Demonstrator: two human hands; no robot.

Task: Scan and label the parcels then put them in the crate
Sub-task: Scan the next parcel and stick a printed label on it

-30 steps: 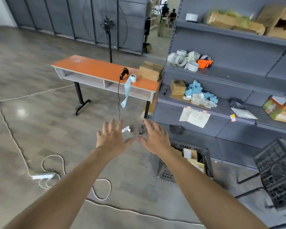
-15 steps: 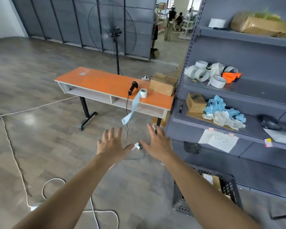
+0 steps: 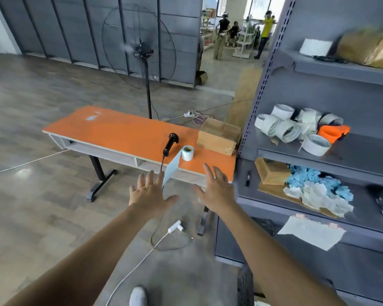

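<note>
An orange table (image 3: 119, 131) stands ahead. On its right end lie a black handheld scanner (image 3: 170, 143), a roll of pale blue labels (image 3: 187, 153) with a strip hanging over the front edge, and a brown cardboard parcel (image 3: 219, 136). My left hand (image 3: 149, 194) and my right hand (image 3: 215, 188) are stretched out in the air in front of the table's near edge, fingers spread, holding nothing. A sliver of the black crate (image 3: 244, 286) shows at the bottom, beside my right forearm.
A grey shelf unit (image 3: 318, 151) fills the right side, holding tape rolls (image 3: 283, 127), a small box (image 3: 272, 171) and crumpled blue and white paper. A standing fan (image 3: 143, 51) is behind the table. Cables and a white plug (image 3: 175, 227) lie on the floor. People stand far back.
The view has come closer to the table and tilted up; the crate has slid almost out of the bottom. Both hands stay spread and empty, now nearer the table edge.
</note>
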